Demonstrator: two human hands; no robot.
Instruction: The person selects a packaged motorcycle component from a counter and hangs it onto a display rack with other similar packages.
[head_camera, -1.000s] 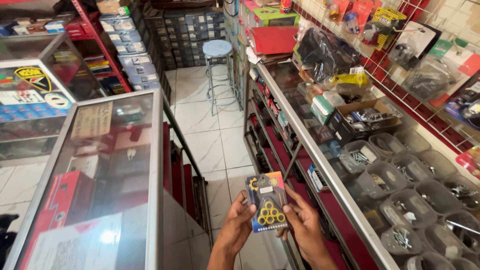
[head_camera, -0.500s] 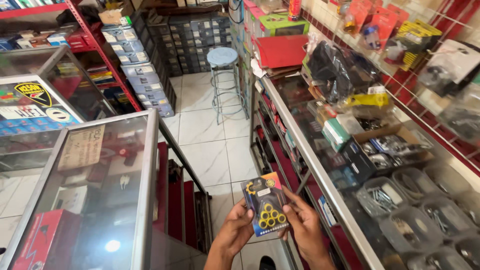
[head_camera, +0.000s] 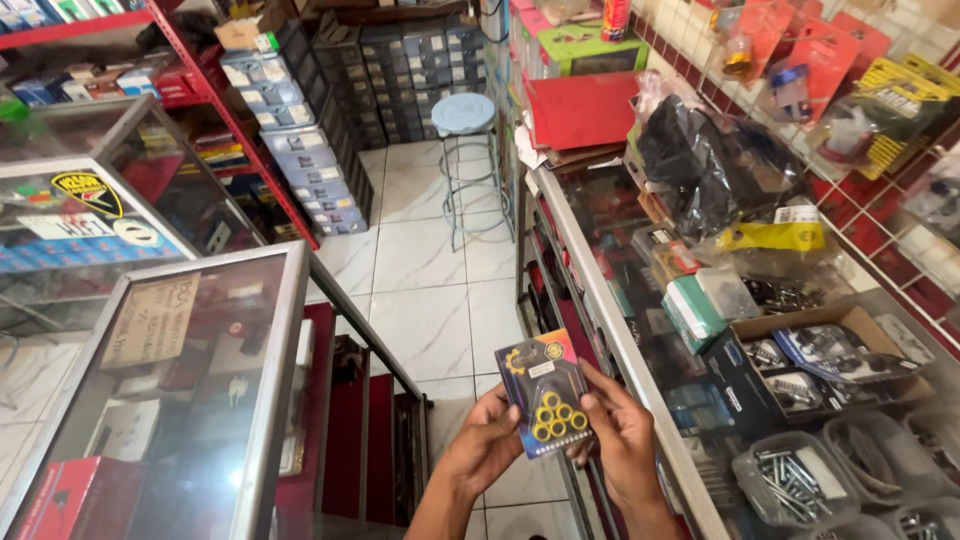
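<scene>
Both my hands hold a small flat blister pack (head_camera: 547, 394) low in the middle of the head view. The pack is dark blue with several yellow round parts showing through its front. My left hand (head_camera: 487, 446) grips its left edge from below. My right hand (head_camera: 622, 437) holds its right edge, thumb lying on the front. The pack is tilted slightly and faces up toward me, above the tiled aisle floor beside the right-hand counter.
A glass display case (head_camera: 180, 390) stands at my left. A long glass counter (head_camera: 620, 340) runs along my right, topped with boxes, a black bag (head_camera: 700, 160) and clear tubs of screws (head_camera: 785, 480). A blue stool (head_camera: 465, 115) and stacked drawer units (head_camera: 300, 150) stand down the aisle.
The view has shifted slightly toward the right counter. My hands keep the pack in the same grip, with almost no movement.
</scene>
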